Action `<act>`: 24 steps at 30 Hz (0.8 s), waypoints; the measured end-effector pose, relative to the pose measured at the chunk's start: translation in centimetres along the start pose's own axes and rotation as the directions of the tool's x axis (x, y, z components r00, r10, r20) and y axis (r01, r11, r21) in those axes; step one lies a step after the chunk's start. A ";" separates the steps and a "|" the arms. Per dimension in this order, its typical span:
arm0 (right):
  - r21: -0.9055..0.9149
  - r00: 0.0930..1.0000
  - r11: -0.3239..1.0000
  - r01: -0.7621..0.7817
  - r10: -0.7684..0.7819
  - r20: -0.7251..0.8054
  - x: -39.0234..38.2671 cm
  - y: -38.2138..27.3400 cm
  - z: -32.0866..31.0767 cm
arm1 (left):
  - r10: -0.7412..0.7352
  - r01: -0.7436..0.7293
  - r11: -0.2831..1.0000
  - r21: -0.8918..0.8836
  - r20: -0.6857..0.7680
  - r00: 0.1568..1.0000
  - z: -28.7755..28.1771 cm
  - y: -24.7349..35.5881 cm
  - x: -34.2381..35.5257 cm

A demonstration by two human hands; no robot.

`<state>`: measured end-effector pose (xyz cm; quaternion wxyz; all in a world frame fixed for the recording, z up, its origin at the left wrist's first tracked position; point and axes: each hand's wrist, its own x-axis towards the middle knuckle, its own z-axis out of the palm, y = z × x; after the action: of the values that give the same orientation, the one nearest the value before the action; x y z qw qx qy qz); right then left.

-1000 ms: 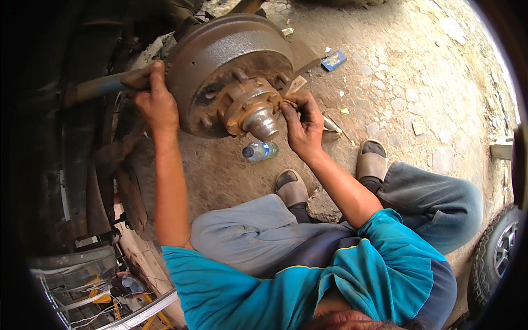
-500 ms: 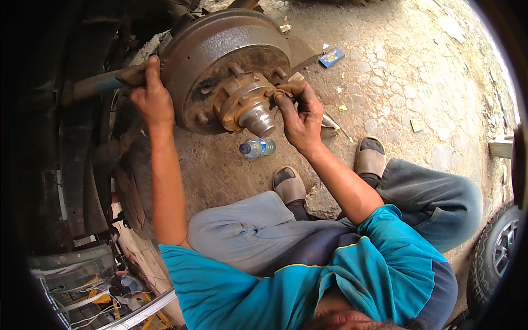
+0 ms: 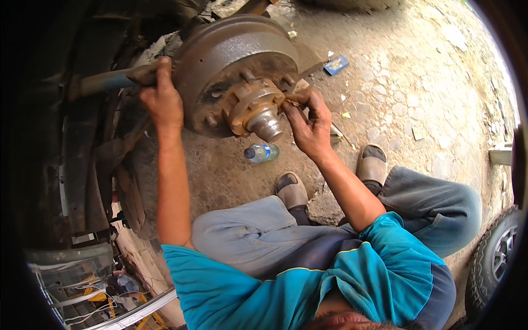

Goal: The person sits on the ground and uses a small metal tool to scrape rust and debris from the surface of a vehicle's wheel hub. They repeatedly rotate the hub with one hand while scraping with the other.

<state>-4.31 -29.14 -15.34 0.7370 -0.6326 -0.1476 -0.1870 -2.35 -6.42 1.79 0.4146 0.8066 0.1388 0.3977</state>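
A rusty brake drum (image 3: pixel 231 49) with wheel studs sits at the end of an axle, upper centre. From its face stands a brown hub (image 3: pixel 254 102) with a bare metal end (image 3: pixel 266 125). My left hand (image 3: pixel 164 104) is closed at the drum's left rim, one digit pointing up along it; its other fingers are partly hidden. At the hub's right edge, my right hand (image 3: pixel 311 124) is closed in a pinch. Whatever lies between its dark, dirty fingertips is too small to make out.
Below the hub lies a plastic bottle (image 3: pixel 262 153) on the rough floor. A blue box (image 3: pixel 336 65) lies farther back. A stone (image 3: pixel 324 208) is beside my sandalled feet. A tyre (image 3: pixel 495 258) stands at right; a bluish tube (image 3: pixel 104 82) runs left of the drum.
The whole view has shifted a little, so drum, bottle and hands appear slightly farther right and lower. Both hands keep their places, with the right fingertips slightly rearranged at the hub.
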 end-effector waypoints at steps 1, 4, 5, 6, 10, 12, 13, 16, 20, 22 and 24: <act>0.000 1.000 1.000 0.002 -0.002 -0.003 -0.2 0.3 0.1 | -0.050 0.050 0.998 0.033 -0.005 0.999 -0.1 0.1 -0.2; 0.012 0.999 0.999 0.044 -0.044 -0.015 -0.3 1.1 0.5 | 0.028 -0.028 0.997 -0.067 0.005 1.000 0.0 -0.6 0.1; 0.059 1.000 0.998 0.019 -0.018 -0.008 -0.5 1.4 0.3 | 0.046 -0.046 0.998 -0.039 -0.007 0.999 -0.1 -0.9 0.1; 0.107 1.000 0.994 -0.008 0.008 -0.004 -0.7 1.3 0.2 | 0.060 -0.060 0.998 -0.009 0.011 0.998 0.0 -1.0 -0.1; 0.146 0.999 0.989 0.039 -0.034 -0.034 0.3 0.4 0.9 | -0.068 0.069 0.996 -0.049 0.021 0.997 -0.2 0.1 -0.2; 0.155 1.000 0.988 0.021 -0.018 -0.019 0.3 0.2 0.8 | -0.047 0.047 0.998 -0.029 -0.001 0.999 0.1 0.2 -0.6; 0.154 1.000 0.988 0.018 -0.015 -0.020 0.1 0.5 0.8 | -0.025 0.025 0.999 -0.020 -0.016 1.000 0.2 0.5 -0.3; 0.201 0.999 0.979 -0.020 0.027 -0.032 -0.3 0.5 0.7 | 0.002 -0.002 1.000 0.000 -0.014 1.000 0.1 -0.3 -0.1; 0.124 0.991 0.986 0.108 -0.097 -0.096 1.5 0.7 0.9 | -0.061 0.062 0.998 -0.022 0.008 0.998 -0.1 -0.5 -0.6; 0.077 0.991 0.993 0.093 -0.084 -0.108 0.6 1.4 0.2 | -0.033 0.035 0.996 0.084 -0.026 0.999 -0.1 -0.1 -0.2; 0.079 0.987 0.995 0.063 -0.050 -0.152 -0.1 1.6 0.1 | 0.033 -0.033 0.999 -0.019 -0.006 0.999 0.1 -0.5 0.0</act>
<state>-3.62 -28.84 -16.81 0.7660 -0.5811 -0.1173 -0.2485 -2.27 -6.18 1.35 0.4151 0.8038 0.1228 0.4080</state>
